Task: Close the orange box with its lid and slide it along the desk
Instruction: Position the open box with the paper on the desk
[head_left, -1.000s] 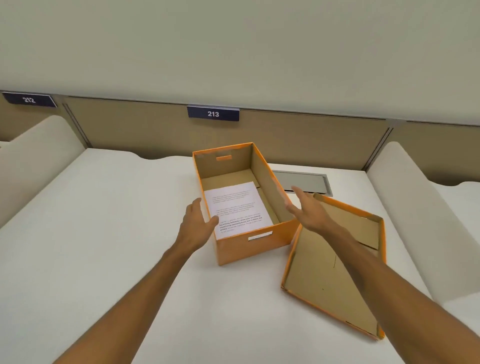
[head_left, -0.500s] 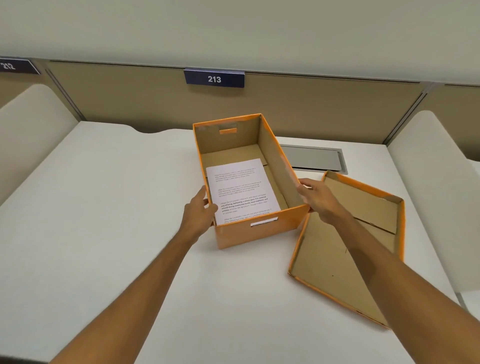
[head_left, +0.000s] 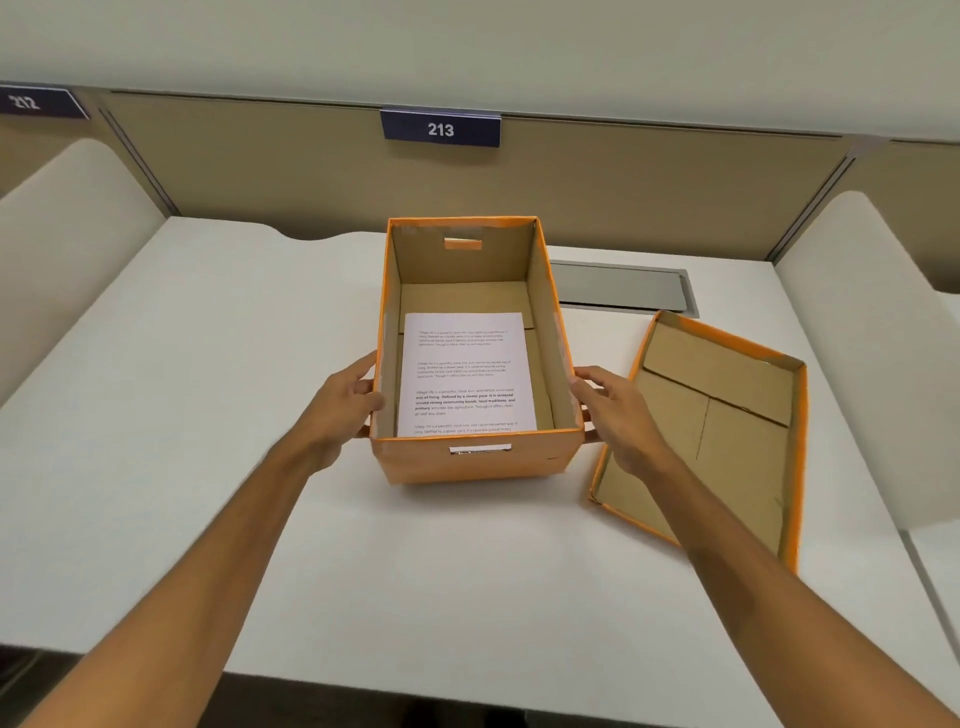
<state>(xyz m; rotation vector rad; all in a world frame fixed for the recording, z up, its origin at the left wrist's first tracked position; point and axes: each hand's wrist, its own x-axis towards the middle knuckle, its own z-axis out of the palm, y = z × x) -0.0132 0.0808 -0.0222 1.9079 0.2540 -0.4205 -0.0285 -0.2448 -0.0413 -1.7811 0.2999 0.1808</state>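
The open orange box (head_left: 475, 462) stands square to me in the middle of the white desk (head_left: 208, 395), with a printed sheet of paper (head_left: 467, 374) lying on its floor. My left hand (head_left: 345, 402) presses against the box's left wall near the front corner. My right hand (head_left: 615, 410) grips the right wall opposite it. The orange lid (head_left: 727, 415) lies upside down on the desk to the right of the box, its brown inside facing up, partly covered by my right forearm.
A grey cable flap (head_left: 623, 286) is set into the desk behind the box on the right. A beige partition with a sign reading 213 (head_left: 440, 129) closes the back. Padded side dividers (head_left: 862, 332) flank the desk. The desk's front edge runs near me.
Both hands closed in from above onto the box's side walls. The box has turned from a slanted position to face me squarely. The lid stayed on the desk.
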